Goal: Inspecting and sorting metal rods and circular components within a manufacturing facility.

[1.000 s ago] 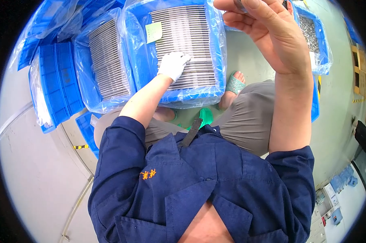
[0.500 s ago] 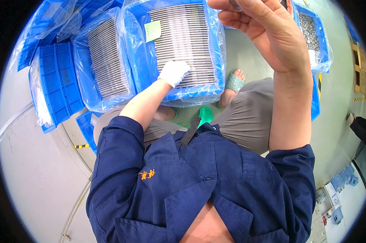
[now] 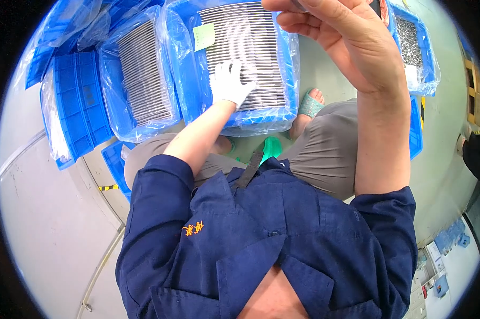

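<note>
My left hand [image 3: 231,85], in a white glove, lies with fingers spread over a row of slim metal rods [image 3: 266,66]. The rods are stacked side by side in a blue crate [image 3: 182,69] lined with clear plastic. A pale green paper note [image 3: 204,36] rests at the upper left of that row. My bare right hand [image 3: 351,40] is raised at the top edge, thumb and fingers pinched on a small dark grey piece [image 3: 299,5]. The frame cuts that piece off, so its kind does not show.
To the left stands another lined blue crate [image 3: 107,80] of similar rods [image 3: 145,72]. Beyond it, a blue crate lies on its side [image 3: 80,101]. At the upper right, a blue bin [image 3: 427,53] holds many small metal parts [image 3: 408,42]. My slippered foot [image 3: 310,109] is beside the rod crate.
My left hand has opened from a curled pose and shifted slightly over the rods, fingers now pointing away from me. My right hand has moved a little left and up, still pinching the piece.
</note>
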Action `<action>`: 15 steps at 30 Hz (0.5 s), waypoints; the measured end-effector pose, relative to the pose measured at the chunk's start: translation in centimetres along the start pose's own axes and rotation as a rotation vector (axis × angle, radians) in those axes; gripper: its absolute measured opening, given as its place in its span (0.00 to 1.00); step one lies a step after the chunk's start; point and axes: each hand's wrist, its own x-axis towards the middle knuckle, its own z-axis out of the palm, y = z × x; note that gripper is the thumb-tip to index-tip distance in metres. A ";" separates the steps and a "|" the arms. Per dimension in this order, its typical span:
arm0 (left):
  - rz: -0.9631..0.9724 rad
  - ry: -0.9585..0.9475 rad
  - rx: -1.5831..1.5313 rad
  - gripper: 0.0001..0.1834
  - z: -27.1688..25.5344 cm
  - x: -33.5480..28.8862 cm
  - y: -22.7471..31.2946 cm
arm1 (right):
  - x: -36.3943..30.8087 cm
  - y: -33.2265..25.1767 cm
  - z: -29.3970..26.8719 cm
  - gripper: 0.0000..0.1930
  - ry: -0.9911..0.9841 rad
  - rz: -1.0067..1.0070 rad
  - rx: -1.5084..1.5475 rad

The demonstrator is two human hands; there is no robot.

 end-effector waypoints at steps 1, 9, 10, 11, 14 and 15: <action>-0.068 0.016 0.081 0.41 0.7 -0.4 0.8 | 0.0 0.1 0.0 0.16 0.066 0.051 -0.019; -0.120 -0.049 0.137 0.46 1.4 -0.6 0.4 | -0.2 0.7 -1.3 0.15 0.033 0.042 0.011; -0.118 -0.048 0.138 0.45 1.4 -0.6 0.4 | -0.1 0.7 -1.4 0.15 0.034 0.042 0.007; -0.114 -0.048 0.139 0.44 1.4 -0.6 0.3 | -0.1 0.8 -1.4 0.15 0.037 0.041 0.002; -0.342 0.094 -0.132 0.44 1.4 0.2 -1.2 | 0.2 0.9 -1.2 0.15 0.047 0.038 -0.012; -0.524 0.067 -0.308 0.42 1.3 0.7 -2.2 | 0.2 0.8 -1.1 0.15 0.050 0.038 -0.015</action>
